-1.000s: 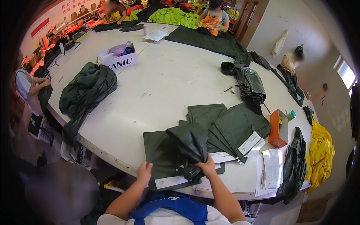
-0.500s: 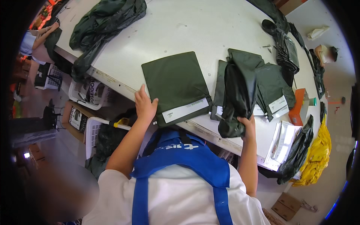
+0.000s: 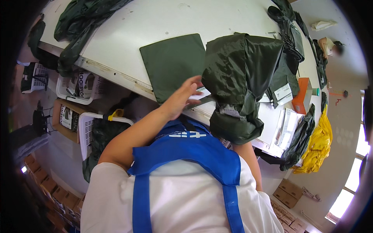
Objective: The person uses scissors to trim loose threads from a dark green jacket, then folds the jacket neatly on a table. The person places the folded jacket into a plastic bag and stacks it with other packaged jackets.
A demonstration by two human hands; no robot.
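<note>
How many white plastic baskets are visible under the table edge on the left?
3. One white slatted plastic basket sits far left in shadow, a second white plastic basket below the table edge holds printed packets, and a third white plastic basket stands nearest the person's left arm. Others may be hidden.

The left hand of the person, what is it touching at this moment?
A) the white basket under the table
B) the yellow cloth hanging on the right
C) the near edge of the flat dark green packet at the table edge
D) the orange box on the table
C: the left hand lies on the near edge of the flat dark green packet, by its white label, far from the orange box.
</note>
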